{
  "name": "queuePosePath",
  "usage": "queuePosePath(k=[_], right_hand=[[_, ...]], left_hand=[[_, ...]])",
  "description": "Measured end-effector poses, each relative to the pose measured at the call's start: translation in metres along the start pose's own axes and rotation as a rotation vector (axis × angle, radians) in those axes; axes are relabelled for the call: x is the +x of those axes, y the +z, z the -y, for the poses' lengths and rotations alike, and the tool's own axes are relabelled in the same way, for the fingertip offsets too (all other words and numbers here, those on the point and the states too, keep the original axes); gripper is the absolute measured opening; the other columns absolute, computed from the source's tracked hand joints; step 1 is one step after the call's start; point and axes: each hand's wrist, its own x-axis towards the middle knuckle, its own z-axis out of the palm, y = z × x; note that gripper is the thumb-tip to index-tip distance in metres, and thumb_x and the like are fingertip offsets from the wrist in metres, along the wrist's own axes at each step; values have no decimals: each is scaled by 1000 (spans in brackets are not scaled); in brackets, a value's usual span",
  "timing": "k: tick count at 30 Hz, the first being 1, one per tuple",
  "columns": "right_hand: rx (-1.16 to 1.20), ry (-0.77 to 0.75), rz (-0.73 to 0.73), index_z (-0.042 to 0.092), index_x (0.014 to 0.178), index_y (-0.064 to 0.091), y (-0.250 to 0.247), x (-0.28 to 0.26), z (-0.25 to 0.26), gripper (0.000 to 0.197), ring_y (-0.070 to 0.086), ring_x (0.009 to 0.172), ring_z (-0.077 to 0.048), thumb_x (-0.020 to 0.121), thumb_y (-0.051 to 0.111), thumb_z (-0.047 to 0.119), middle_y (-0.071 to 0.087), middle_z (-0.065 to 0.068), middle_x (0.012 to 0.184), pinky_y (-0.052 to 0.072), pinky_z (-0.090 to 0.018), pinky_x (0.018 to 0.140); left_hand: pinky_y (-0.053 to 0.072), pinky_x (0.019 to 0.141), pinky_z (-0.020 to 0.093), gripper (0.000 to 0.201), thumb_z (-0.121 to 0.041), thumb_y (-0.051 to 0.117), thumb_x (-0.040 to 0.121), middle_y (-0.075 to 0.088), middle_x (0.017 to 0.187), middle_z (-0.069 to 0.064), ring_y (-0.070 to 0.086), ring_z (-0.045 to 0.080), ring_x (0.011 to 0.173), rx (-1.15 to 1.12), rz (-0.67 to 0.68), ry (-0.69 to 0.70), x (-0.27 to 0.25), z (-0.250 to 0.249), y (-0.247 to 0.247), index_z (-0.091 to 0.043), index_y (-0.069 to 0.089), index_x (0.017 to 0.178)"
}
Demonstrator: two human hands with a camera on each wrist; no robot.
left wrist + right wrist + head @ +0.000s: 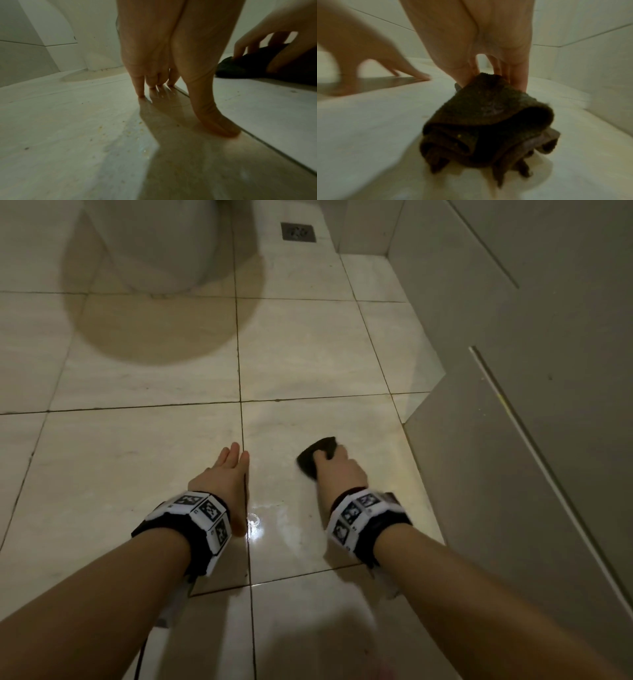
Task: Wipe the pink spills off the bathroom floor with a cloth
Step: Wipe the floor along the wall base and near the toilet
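Observation:
A dark, bunched cloth (317, 455) lies on the cream floor tiles (137, 460), and my right hand (337, 465) grips it from above with curled fingers. In the right wrist view the cloth (488, 121) hangs folded under the fingers (518, 75), down on the floor. My left hand (233, 463) is planted on the floor to the left of the cloth, straight fingers (140, 86) and thumb touching the tile. The tile near the wrists shines wet (274, 518). I see no pink spill in any view.
A white toilet base (154, 244) stands at the far left, with its shadow on the tiles. A metal floor drain (297, 232) sits at the far centre. A grey wall and door panel (513, 440) bound the right side. Crumbs speckle the tile (130, 129) beside my left hand.

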Motion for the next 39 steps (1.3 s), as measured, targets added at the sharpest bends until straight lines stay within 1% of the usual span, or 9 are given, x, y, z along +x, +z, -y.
queuePosePath(k=[4, 8, 11, 16, 21, 26, 30, 35, 39], right_hand=[[4, -129, 61, 16, 137, 34, 1, -18, 13, 54, 53, 106, -37, 88, 55, 10, 36, -19, 128, 46, -38, 85], [74, 62, -104, 15, 139, 32, -30, 5, -12, 53, 52, 107, -38, 90, 52, 11, 33, -19, 132, 44, -37, 82], [10, 72, -13, 18, 144, 27, -32, 25, -10, 64, 44, 116, -39, 88, 56, 11, 27, -19, 137, 43, -43, 96], [-200, -272, -36, 25, 148, 19, 2, 6, 19, 77, 40, 117, -33, 85, 62, 13, 26, -14, 141, 42, -41, 93], [-299, -591, 36, 28, 147, 24, 20, -37, 25, 60, 45, 111, -31, 94, 50, 18, 32, -11, 134, 43, -39, 88], [-164, -319, -90, 28, 145, 31, -18, 1, 19, 64, 48, 112, -34, 88, 56, 13, 32, -12, 134, 42, -38, 92], [-168, -196, -9, 24, 146, 25, -16, 26, 33, 74, 46, 113, -33, 84, 64, 11, 28, -15, 137, 45, -37, 90], [-249, -493, -91, 31, 146, 25, 23, -15, 39, 63, 43, 114, -30, 92, 55, 21, 32, -9, 139, 43, -40, 94], [-231, -712, -42, 24, 124, 60, 47, -60, 27, 60, 59, 82, -31, 68, 81, 16, 58, -13, 114, 54, -40, 67]], left_hand=[[20, 117, 36, 119, -30, 81, 70, -18, 157, 3, -8, 17, 146, -84, 2, -11, -12, 1, 3, -15, -5, 151], [20, 116, 36, 110, -36, 76, 76, -19, 157, 1, -9, 16, 146, -109, -13, -19, -19, 7, 9, -15, -1, 151], [20, 115, 36, 109, -34, 75, 77, -19, 157, 0, -9, 15, 146, -132, -13, -26, -17, 10, 13, -15, -2, 152], [22, 115, 36, 111, -36, 75, 77, -17, 157, -1, -5, 16, 146, -114, -26, -9, -16, 15, 13, -16, -4, 151], [24, 114, 34, 128, -43, 80, 68, -26, 155, 1, -3, 17, 146, 18, 28, 45, -21, 22, 13, -16, -15, 150], [23, 114, 35, 136, -44, 84, 62, -26, 155, 4, -9, 18, 146, 62, 32, 40, -17, 20, 14, -12, -15, 149], [24, 116, 38, 137, -43, 85, 61, -28, 154, 3, -12, 17, 145, 63, 37, 20, -16, 19, 18, -13, -16, 149], [16, 116, 33, 131, -41, 83, 65, -21, 156, 8, -4, 21, 146, 91, 17, 18, -19, 17, 16, -10, -12, 150], [13, 117, 33, 129, -46, 80, 67, -21, 156, 8, -5, 21, 146, 83, 18, 30, -24, 21, 18, -9, -11, 150]])
